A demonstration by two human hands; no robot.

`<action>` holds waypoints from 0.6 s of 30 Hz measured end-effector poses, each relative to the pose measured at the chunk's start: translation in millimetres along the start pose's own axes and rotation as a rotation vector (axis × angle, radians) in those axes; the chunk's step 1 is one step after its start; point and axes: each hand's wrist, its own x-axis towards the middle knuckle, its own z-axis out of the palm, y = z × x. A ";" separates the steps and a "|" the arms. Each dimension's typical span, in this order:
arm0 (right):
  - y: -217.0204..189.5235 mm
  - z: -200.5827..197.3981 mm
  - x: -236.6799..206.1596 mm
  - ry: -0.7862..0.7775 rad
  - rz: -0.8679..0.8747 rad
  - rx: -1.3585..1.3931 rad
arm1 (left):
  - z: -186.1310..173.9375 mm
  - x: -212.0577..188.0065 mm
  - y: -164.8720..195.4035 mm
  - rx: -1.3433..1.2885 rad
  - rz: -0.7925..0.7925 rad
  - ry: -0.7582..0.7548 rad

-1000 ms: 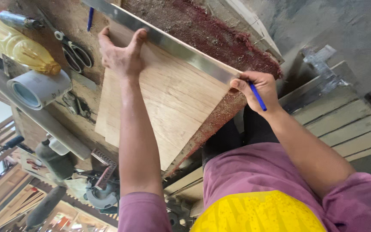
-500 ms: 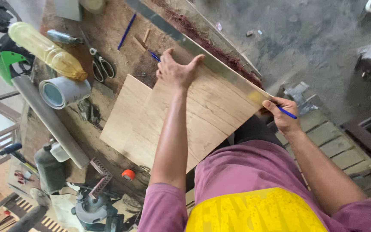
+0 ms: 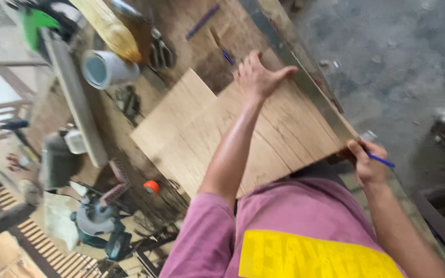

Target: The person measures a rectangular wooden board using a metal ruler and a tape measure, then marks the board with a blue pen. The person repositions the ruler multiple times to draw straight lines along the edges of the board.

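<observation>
Closest to the camera, the right hand is closed around a blue pen, pinching it at the near corner of the wooden board, where the long metal straightedge ends. The board is a pale plywood sheet lying flat on the rough workbench, with its near corner over the person's lap. Farther up, the left hand is spread open, palm down, fingers splayed, pressing on the board's far part right beside the straightedge, which runs along the board's right edge.

Beyond the board, a second blue pen lies just past the left hand, and a purple pencil lies farther still. To the left stand the containers: a white cup-like tub lying on its side with its open mouth showing a pale blue inside, contents not discernible, and next to it a clear plastic bottle filled with yellow liquid. Scissors lie just beside the bottle. A small orange cap sits at the bench's left edge.

Compared with half a second earlier, the view has swung and blurred; the left hand remains planted on the board, and the right hand with its pen sits at the same end of the straightedge.
</observation>
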 end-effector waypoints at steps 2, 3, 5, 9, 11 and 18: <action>1.0 -2.9 -0.4 -0.021 0.016 0.006 | 1.1 0.0 -1.8 0.009 0.039 0.050; 2.7 -4.1 -1.0 -0.026 0.024 0.013 | 1.0 -2.3 -3.3 0.020 0.029 0.037; 6.9 -3.6 -0.8 -0.013 0.018 -0.002 | -1.8 -2.5 -5.2 0.041 0.031 0.019; 8.7 6.3 -2.6 0.015 -0.059 -0.139 | -10.7 -5.8 -8.8 0.045 0.008 0.034; 5.1 13.7 -5.1 -0.002 0.005 -0.032 | -11.9 -8.3 -12.5 0.050 0.023 0.015; -8.1 30.8 -5.7 -0.052 -0.019 0.036 | 5.5 -48.7 -28.4 0.092 0.554 0.247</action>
